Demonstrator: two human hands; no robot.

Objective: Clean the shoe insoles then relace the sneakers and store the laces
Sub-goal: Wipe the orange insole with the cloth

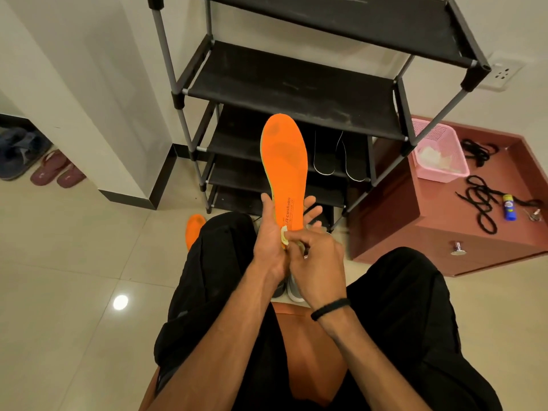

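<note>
While the black rack (pixel 296 84) stands tall against the wall, a brown cabinet (pixel 444 232) sits low to its right, bearing a pink basket (pixel 439 155), black laces (pixel 482 203) and a small blue tube (pixel 509 206). The person sits before the rack, knees apart. The left hand (pixel 272 241) grips the heel end of an orange insole (pixel 284 161), held upright, fingers (pixel 311 209) spread behind it. The right hand (pixel 317 262) pinches a small white wipe (pixel 284 235) against the insole's heel. A second insole (pixel 193 229) lies on the floor by the left knee; grey sneakers (pixel 292 289) show between the legs
</note>
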